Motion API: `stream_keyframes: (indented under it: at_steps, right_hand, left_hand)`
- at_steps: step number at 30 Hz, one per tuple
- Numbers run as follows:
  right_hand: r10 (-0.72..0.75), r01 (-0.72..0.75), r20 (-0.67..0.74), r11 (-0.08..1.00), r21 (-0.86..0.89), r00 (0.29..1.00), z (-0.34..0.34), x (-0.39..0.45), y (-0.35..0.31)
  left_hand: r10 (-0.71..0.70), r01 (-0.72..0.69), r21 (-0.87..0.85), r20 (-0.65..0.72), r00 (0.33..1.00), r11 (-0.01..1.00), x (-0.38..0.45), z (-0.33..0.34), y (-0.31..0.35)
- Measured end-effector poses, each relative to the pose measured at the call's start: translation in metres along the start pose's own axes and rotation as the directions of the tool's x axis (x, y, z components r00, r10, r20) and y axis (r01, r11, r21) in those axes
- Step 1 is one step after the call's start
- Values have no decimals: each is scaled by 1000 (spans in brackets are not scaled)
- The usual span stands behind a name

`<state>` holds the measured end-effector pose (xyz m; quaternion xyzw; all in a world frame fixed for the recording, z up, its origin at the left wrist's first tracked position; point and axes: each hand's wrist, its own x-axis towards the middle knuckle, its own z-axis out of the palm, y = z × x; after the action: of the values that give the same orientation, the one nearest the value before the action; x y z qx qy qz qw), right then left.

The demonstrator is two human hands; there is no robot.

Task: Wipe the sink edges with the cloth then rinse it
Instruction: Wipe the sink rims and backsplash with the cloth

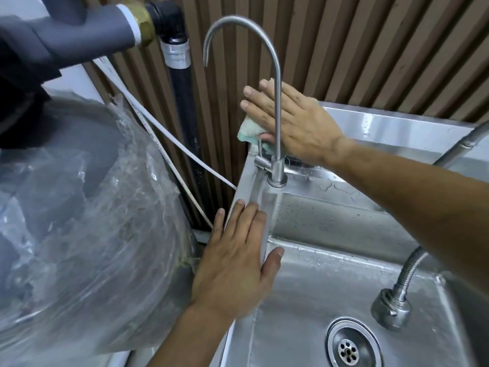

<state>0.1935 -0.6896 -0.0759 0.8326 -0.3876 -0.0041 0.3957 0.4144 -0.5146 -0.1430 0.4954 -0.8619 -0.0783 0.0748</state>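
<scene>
A stainless steel sink point(330, 282) fills the lower right, its left rim point(246, 186) running up to the back left corner. My right hand point(296, 123) presses a pale green and white cloth point(250, 131) flat against the sink's back left corner, behind the thin gooseneck tap point(276, 107). Most of the cloth is hidden under the palm. My left hand point(235, 266) lies flat on the left rim with fingers spread, thumb over the basin side, holding nothing.
A flexible metal hose with a spray head point(391, 308) hangs into the basin above the drain point(352, 345). A large plastic-wrapped grey tank point(87, 207) stands close on the left. A black pipe point(182, 128) and white tubing point(169, 139) run behind the sink.
</scene>
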Motion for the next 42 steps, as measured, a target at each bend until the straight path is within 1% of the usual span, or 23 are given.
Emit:
stream_keyframes:
  at_steps: [5,9,12,15,16,18,20,23,24,25,27,28,29,30,31,33,35,36,37,38,39,40,42]
  right_hand:
    - [9,-9,27,1000,-6,1000,4,-50,6]
    - [-3,3,-13,1000,-11,1000,-2,-10,5]
    - [77,-75,-67,997,27,995,-4,21,-6]
    - [151,-151,-53,988,11,987,4,-12,-13]
    - [233,-232,-44,972,17,972,5,-31,-15]
    - [505,-500,-8,858,119,863,1,-65,-25]
    - [747,-734,13,649,199,664,-4,-76,-42]
    - [920,-893,44,366,263,390,-9,-40,-62]
    - [926,-896,41,350,275,374,-12,-25,-63]
    - [895,-865,28,421,273,445,-13,-14,-61]
    - [721,-699,-16,676,234,693,-12,-7,-52]
    - [642,-623,-28,753,211,766,-10,-12,-46]
    - [612,-595,-38,779,200,790,-7,-21,-41]
    - [643,-622,-49,756,203,765,-5,-34,-38]
    - [727,-701,-56,677,224,684,-4,-47,-38]
    - [918,-874,-36,387,293,395,-5,-72,-37]
    - [993,-946,1,116,302,122,-8,-90,-31]
    - [999,-954,19,27,299,34,-9,-91,-28]
    - [999,-951,37,-26,307,-15,-10,-88,-29]
    - [998,-945,53,-42,325,-26,-11,-81,-33]
    - [998,-940,56,-7,341,13,-11,-70,-38]
    - [993,-934,50,87,346,111,-10,-59,-46]
    - [914,-866,30,372,334,404,-5,-40,-63]
  left_hand:
    - [11,-11,-4,10,1000,1000,0,1,-1]
    - [-10,10,1,-2,1000,1000,0,0,1]
    - [-5,5,-3,2,1000,1000,-1,1,1]
    - [6,-6,6,8,1000,1000,0,1,-1]
    - [14,-14,1,11,1000,1000,0,1,-2]
    - [19,-19,-2,22,1000,1000,0,1,-3]
    - [7,-7,-10,22,1000,1000,-1,-1,-2]
    - [8,-8,-6,29,1000,1000,0,0,0]
    - [9,-9,-5,32,999,1000,0,0,0]
    - [11,-11,-6,26,1000,1000,1,0,0]
    - [10,-10,-3,16,1000,1000,2,-1,1]
    - [11,-11,0,21,1000,1000,3,0,1]
    - [12,-12,0,26,1000,1000,2,1,-1]
    - [13,-13,-2,26,1000,1000,2,2,-2]
    - [14,-14,-3,23,1000,1000,2,3,-3]
    - [16,-16,2,32,999,1000,2,4,-4]
    - [19,-19,8,39,999,1000,2,6,-5]
    - [17,-18,9,39,999,1000,2,6,-5]
    - [15,-15,13,34,999,1000,2,7,-5]
    - [14,-15,18,22,1000,1000,3,7,-5]
    - [14,-15,18,12,1000,1000,3,8,-5]
    - [15,-15,15,6,1000,1000,3,8,-4]
    - [16,-16,16,1,1000,1000,4,9,-4]
